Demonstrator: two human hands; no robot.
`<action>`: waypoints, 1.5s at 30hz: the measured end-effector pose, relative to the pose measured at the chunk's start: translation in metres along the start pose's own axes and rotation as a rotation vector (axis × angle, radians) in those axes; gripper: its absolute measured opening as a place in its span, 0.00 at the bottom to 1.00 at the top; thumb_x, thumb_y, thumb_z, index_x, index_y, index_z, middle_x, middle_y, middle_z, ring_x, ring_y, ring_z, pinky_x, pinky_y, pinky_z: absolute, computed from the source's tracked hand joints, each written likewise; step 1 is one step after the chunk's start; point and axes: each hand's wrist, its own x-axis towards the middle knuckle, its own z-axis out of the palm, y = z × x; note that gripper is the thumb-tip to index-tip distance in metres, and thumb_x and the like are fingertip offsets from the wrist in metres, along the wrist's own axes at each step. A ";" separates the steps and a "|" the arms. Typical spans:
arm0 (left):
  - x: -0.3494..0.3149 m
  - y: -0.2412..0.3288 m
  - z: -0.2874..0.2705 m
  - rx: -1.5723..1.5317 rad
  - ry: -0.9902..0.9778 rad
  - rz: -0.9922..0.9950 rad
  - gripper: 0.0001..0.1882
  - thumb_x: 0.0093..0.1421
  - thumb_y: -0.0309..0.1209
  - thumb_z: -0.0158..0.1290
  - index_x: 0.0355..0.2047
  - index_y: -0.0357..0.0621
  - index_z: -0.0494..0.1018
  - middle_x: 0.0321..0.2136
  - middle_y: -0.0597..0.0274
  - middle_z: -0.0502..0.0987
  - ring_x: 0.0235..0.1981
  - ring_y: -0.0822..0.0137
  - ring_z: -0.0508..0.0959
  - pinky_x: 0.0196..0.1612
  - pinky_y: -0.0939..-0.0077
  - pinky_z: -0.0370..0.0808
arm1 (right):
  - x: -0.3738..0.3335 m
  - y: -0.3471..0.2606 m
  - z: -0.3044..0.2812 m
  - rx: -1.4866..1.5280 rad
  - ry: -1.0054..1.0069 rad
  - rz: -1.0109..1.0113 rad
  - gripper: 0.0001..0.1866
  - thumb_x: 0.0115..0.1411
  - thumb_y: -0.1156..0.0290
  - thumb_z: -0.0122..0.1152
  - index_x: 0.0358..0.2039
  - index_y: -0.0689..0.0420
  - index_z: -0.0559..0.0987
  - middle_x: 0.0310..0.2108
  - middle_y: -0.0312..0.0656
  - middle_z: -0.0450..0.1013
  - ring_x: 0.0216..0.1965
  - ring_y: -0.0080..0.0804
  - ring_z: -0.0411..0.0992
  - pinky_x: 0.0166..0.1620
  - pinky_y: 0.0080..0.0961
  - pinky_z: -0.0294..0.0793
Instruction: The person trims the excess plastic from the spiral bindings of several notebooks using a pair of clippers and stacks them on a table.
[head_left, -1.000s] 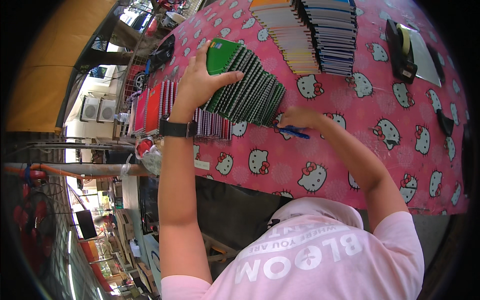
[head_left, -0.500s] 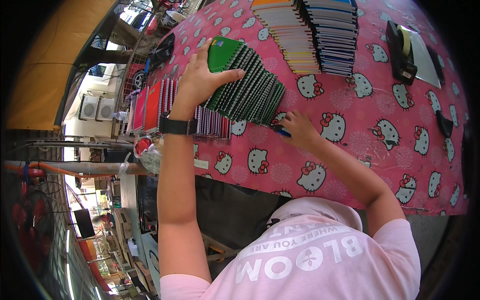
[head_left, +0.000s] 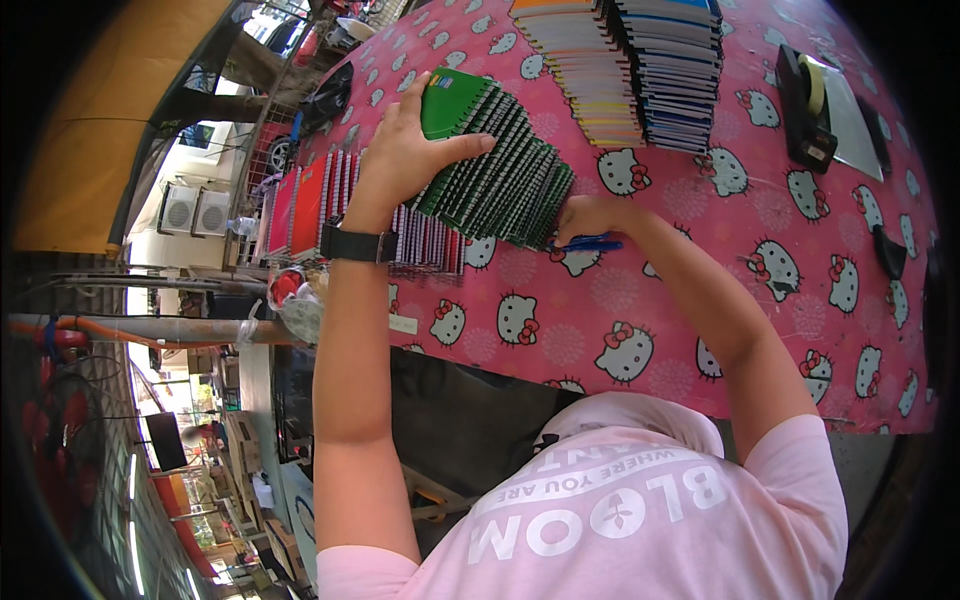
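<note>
A leaning stack of green spiral notebooks (head_left: 500,165) stands on the pink table. My left hand (head_left: 400,150), with a black watch at the wrist, grips its far left end; the thumb lies over the top cover and the fingers go round the back edge. At the stack's near right corner is my right hand (head_left: 588,218), fingers curled in against the lowest notebooks. A blue pen (head_left: 598,243) sticks out to the right from below that hand, held in it. The right fingertips are partly hidden.
Red spiral notebooks (head_left: 308,215) stand left of the green stack, partly behind my left wrist. Two tall notebook stacks, one with an orange top (head_left: 585,75) and one blue-edged (head_left: 680,80), rise at the back. A black tape dispenser (head_left: 808,120) is at the far right.
My right hand has moved up and turned at the stack's corner, its fingers now curled in. The blue pen has swung to point right. My left hand keeps its hold.
</note>
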 end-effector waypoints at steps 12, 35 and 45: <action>-0.001 -0.006 0.002 0.026 0.004 -0.005 0.61 0.32 0.68 0.59 0.61 0.43 0.54 0.51 0.40 0.66 0.53 0.46 0.67 0.53 0.57 0.65 | -0.019 -0.005 0.062 -0.268 0.352 0.039 0.16 0.52 0.63 0.56 0.40 0.57 0.77 0.30 0.47 0.75 0.33 0.40 0.74 0.35 0.38 0.74; 0.002 -0.002 0.001 0.007 -0.005 0.007 0.60 0.33 0.65 0.60 0.61 0.44 0.54 0.51 0.40 0.66 0.53 0.46 0.68 0.53 0.58 0.65 | 0.014 -0.004 -0.008 0.013 -0.084 0.238 0.17 0.49 0.62 0.64 0.36 0.60 0.79 0.29 0.48 0.75 0.25 0.38 0.75 0.26 0.38 0.73; 0.002 -0.031 -0.029 -0.559 0.081 -0.105 0.55 0.50 0.64 0.51 0.65 0.45 0.39 0.59 0.52 0.57 0.60 0.57 0.59 0.60 0.52 0.51 | -0.038 0.003 0.051 -0.686 0.533 -0.034 0.25 0.42 0.57 0.66 0.40 0.57 0.76 0.34 0.51 0.73 0.37 0.48 0.72 0.38 0.49 0.70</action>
